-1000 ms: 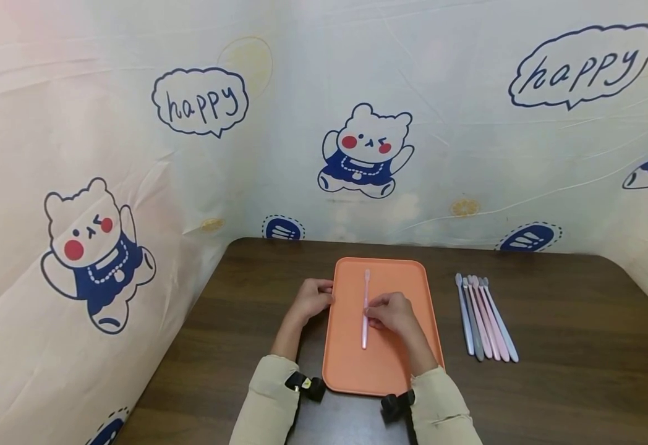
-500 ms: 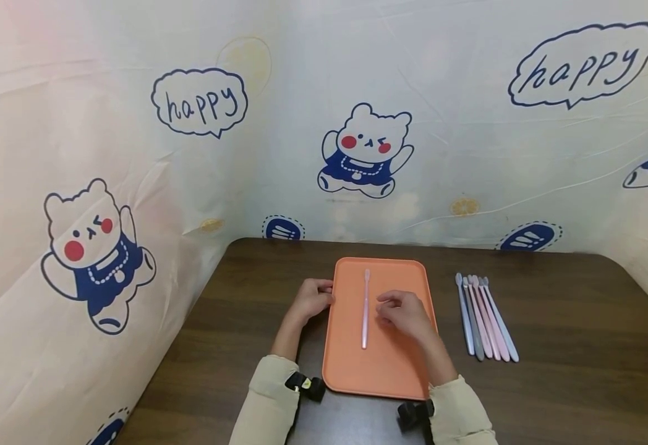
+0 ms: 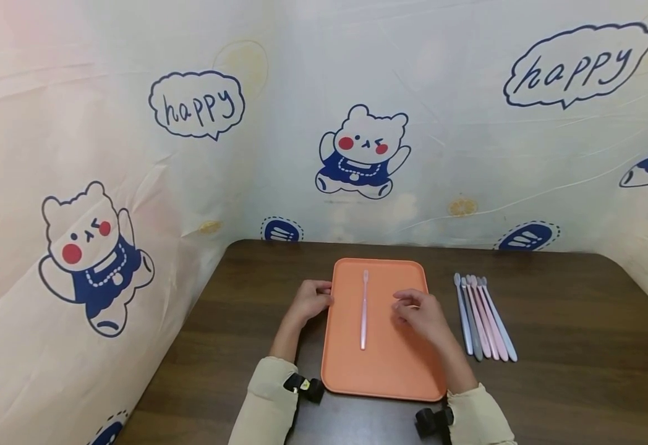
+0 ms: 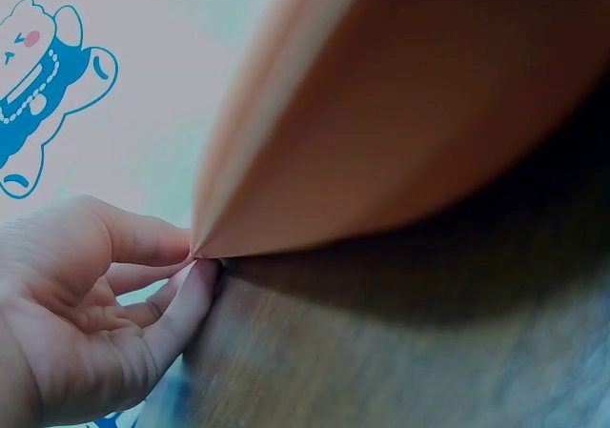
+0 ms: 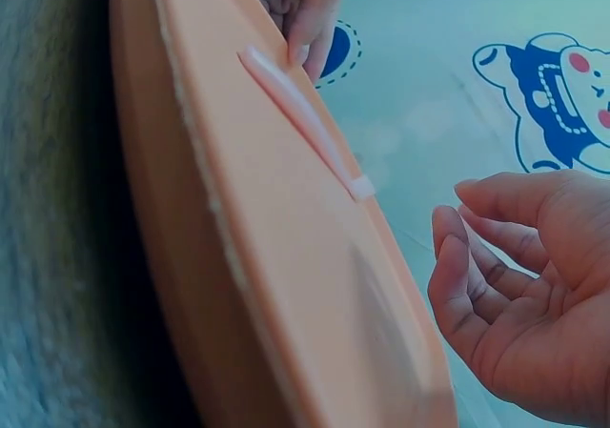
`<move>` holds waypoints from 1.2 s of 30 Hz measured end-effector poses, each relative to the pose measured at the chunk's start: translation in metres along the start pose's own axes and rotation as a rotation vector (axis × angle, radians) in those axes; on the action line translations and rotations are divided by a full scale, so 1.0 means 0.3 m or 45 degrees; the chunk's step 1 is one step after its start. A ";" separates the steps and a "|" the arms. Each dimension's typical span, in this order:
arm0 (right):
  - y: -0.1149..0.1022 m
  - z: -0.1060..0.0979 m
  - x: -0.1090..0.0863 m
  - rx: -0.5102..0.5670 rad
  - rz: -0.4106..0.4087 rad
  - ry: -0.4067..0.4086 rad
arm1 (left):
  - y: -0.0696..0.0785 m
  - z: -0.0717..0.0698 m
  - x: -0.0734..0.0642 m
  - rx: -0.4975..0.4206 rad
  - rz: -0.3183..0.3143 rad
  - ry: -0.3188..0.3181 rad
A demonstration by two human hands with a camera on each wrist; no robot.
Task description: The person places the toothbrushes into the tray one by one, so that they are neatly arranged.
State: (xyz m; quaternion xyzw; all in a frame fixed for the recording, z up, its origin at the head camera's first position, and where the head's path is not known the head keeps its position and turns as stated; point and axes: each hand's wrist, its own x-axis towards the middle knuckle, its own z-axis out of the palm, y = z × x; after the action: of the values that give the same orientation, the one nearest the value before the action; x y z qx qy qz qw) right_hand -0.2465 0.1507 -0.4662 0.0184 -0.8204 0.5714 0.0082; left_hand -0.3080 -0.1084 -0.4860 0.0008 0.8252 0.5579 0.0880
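Observation:
A pink toothbrush (image 3: 364,321) lies lengthwise on the orange tray (image 3: 379,374), bristle end away from me. My left hand (image 3: 310,301) is at the tray's left rim; in the left wrist view its thumb and forefinger (image 4: 157,242) pinch the edge. Over the tray's right half hovers my right hand (image 3: 421,315), fingers loosely bent with nothing between them. The right wrist view shows that hand (image 5: 534,299) apart from the toothbrush (image 5: 300,113).
Several blue, grey and pink toothbrushes (image 3: 485,321) lie side by side on the dark wooden table (image 3: 574,321), right of the tray. A pale printed curtain (image 3: 279,161) hangs behind and to the left.
My right hand has let go of the pink toothbrush and moved right, away from it. The toothbrush stays on the tray, and my left hand keeps its place at the rim.

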 end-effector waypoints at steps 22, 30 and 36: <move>0.003 -0.046 -0.025 -0.015 0.045 0.001 | 0.003 0.000 -0.007 -0.005 0.015 -0.008; 0.019 -0.087 -0.023 0.023 0.042 -0.040 | 0.007 0.004 -0.004 -0.006 0.010 -0.005; 0.041 -0.133 -0.020 0.010 0.043 -0.039 | 0.002 0.005 0.000 -0.019 0.003 -0.008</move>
State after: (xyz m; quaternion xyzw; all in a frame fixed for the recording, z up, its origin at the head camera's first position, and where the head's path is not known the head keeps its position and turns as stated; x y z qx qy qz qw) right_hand -0.2412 0.1925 -0.4641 0.0134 -0.8183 0.5744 -0.0139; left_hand -0.3078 -0.1068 -0.4859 0.0028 0.8207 0.5642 0.0901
